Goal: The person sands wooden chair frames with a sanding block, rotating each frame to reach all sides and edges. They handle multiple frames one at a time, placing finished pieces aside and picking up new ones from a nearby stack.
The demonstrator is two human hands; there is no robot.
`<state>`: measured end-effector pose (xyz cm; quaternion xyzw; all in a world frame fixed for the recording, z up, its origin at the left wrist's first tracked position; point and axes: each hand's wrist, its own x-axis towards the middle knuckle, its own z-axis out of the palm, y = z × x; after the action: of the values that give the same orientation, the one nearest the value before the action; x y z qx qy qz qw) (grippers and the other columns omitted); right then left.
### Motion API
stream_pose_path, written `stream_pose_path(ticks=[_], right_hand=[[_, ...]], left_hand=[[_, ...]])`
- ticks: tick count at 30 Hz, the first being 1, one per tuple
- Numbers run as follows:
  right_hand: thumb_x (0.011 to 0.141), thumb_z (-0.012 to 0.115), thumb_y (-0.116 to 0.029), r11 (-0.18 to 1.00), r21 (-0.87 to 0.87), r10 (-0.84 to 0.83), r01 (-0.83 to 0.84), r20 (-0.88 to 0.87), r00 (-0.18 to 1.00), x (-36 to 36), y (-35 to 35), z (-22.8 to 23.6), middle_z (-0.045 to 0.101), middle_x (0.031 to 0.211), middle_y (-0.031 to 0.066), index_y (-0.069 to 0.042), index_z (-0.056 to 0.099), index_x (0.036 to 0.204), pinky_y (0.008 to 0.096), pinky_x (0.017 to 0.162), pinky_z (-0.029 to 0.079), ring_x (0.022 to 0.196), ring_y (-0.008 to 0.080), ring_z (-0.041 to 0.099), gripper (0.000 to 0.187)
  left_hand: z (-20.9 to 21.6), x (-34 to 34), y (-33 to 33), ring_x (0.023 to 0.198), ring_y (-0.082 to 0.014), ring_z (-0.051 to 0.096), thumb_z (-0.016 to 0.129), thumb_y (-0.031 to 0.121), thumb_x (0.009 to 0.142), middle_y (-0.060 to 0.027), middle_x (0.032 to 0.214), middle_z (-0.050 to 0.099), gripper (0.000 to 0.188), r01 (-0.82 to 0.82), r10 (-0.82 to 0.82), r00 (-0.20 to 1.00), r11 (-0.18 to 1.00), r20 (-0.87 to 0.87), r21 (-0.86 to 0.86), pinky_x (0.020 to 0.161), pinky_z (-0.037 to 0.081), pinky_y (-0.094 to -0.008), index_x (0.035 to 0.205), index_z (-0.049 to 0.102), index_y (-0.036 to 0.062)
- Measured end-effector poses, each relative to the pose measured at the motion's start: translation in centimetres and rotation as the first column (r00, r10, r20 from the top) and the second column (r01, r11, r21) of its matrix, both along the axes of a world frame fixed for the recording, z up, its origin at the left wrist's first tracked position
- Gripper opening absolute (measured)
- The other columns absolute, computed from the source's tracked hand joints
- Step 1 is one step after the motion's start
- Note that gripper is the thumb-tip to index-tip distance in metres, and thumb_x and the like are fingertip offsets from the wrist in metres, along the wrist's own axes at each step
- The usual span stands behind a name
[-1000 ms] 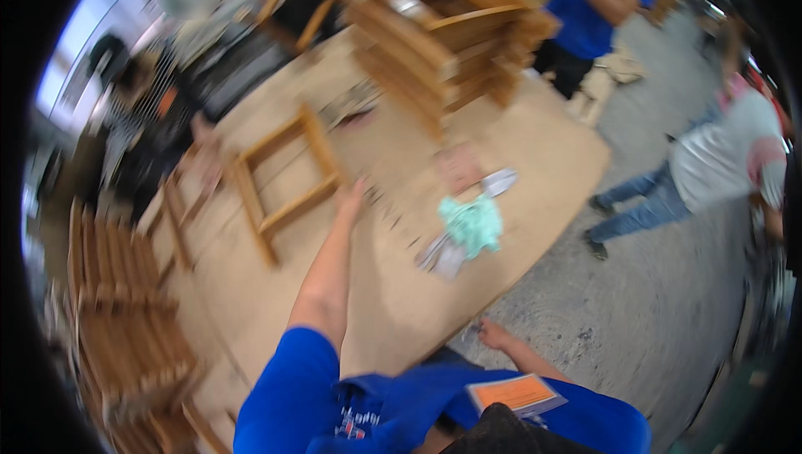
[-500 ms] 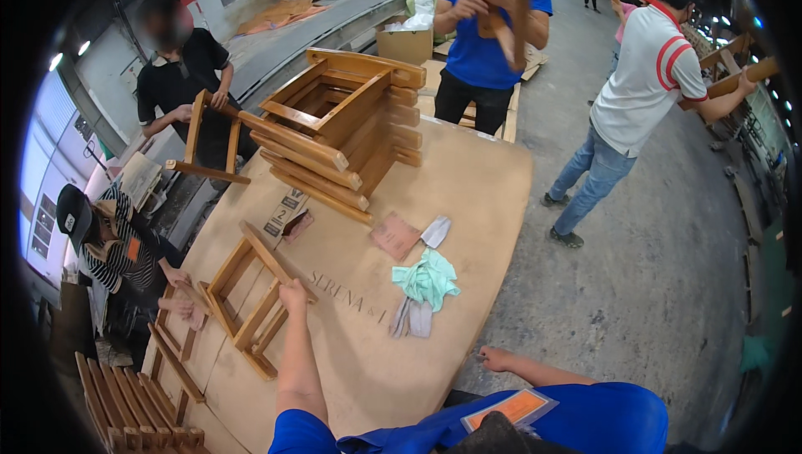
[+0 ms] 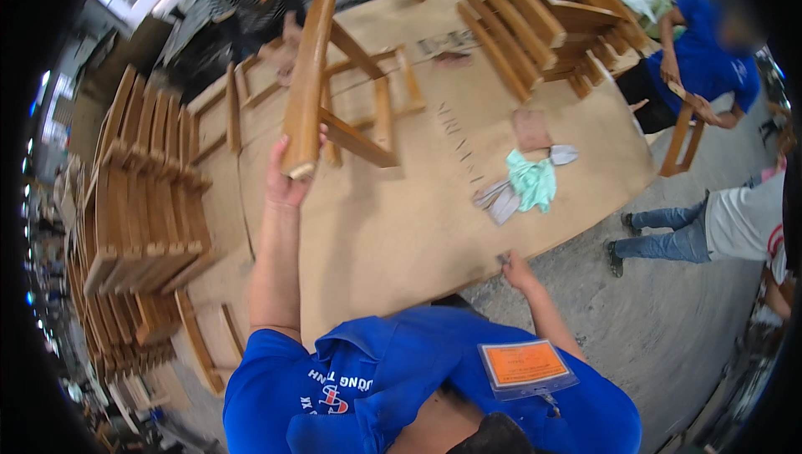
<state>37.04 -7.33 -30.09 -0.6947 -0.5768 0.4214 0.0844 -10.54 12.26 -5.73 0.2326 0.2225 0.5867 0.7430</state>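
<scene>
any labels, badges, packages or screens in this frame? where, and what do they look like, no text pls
Badge: orange rectangular card in a clear sleeve, on the blue shirt at the lower edge.
Shirt print: white and red lettering on the same shirt, lower left.
No packages or screens to be made out.

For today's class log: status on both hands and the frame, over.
Left hand shut on wooden frame, lifted above table. Right hand at table edge, grip unclear. Cloth lies apart.
</scene>
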Motion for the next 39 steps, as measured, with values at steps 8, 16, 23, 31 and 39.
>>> stream_pose_path(ticks=[8, 16, 23, 31, 39], right_hand=[[0.091, 0.048, -0.015, 0.997, 0.077, -0.003, 0.006, -0.036, 0.999, -6.7, 1.2, 5.4, 0.063, 0.096, 0.0262, -0.006, 0.042, 0.116, 0.0464, 0.079, 0.047, 0.092, 0.0450, 0.060, 0.027], [0.093, 0.051, -0.015, 0.997, 0.070, -0.010, 0.023, -0.182, 0.983, -14.6, -1.5, 7.2, 0.067, 0.085, 0.0167, -0.003, 0.049, 0.111, 0.0363, 0.068, 0.050, 0.078, 0.0268, 0.067, 0.022], [0.089, 0.061, -0.019, 0.999, -0.051, -0.026, 0.011, -0.306, 0.952, -18.1, 2.1, 5.7, 0.067, 0.080, 0.0129, 0.004, 0.060, 0.095, 0.0298, 0.061, 0.050, 0.066, 0.0163, 0.065, 0.024], [0.082, 0.063, -0.047, 0.936, 0.172, 0.299, -0.306, 0.065, 0.952, -23.5, 10.3, -2.1, 0.067, 0.099, 0.0232, 0.000, 0.061, 0.114, 0.0424, 0.083, 0.050, 0.093, 0.0350, 0.065, 0.057], [0.079, 0.065, -0.051, 0.842, 0.128, 0.502, -0.525, 0.173, 0.847, -25.2, 10.4, -3.2, 0.067, 0.096, 0.0221, 0.000, 0.064, 0.103, 0.0417, 0.081, 0.050, 0.092, 0.0360, 0.064, 0.056]], left_hand=[[-10.3, -1.7, -21.7, 0.110, -0.0285, 0.056, 0.065, 0.026, 0.085, -0.0202, 0.127, 0.051, 0.066, 0.085, -0.060, 0.982, 0.987, 0.178, -0.135, 0.096, 0.046, -0.0380, 0.135, 0.036, -0.0067], [-18.7, -7.6, -32.4, 0.098, -0.0234, 0.057, 0.072, 0.030, 0.081, -0.0128, 0.115, 0.054, 0.073, 0.245, -0.156, 0.937, 0.932, 0.314, -0.267, 0.084, 0.049, -0.0361, 0.139, 0.035, 0.0058], [-26.0, -14.6, -36.1, 0.101, -0.0236, 0.059, 0.071, 0.035, 0.082, -0.0141, 0.114, 0.058, 0.070, 0.106, -0.095, 0.994, 0.717, 0.055, -0.689, 0.084, 0.051, -0.0398, 0.137, 0.041, 0.0038], [-25.5, -13.1, -29.8, 0.116, -0.0394, 0.049, 0.069, 0.051, 0.078, -0.0263, 0.122, 0.051, 0.074, -0.529, -0.212, -0.312, 0.848, -0.926, -0.016, 0.098, 0.041, -0.0445, 0.126, 0.050, -0.0021], [-25.4, -8.2, -25.1, 0.100, -0.0353, 0.061, 0.062, 0.053, 0.080, -0.0189, 0.106, 0.062, 0.061, -0.736, -0.481, -0.330, 0.670, -0.812, -0.097, 0.085, 0.049, -0.0447, 0.114, 0.054, 0.0023]])
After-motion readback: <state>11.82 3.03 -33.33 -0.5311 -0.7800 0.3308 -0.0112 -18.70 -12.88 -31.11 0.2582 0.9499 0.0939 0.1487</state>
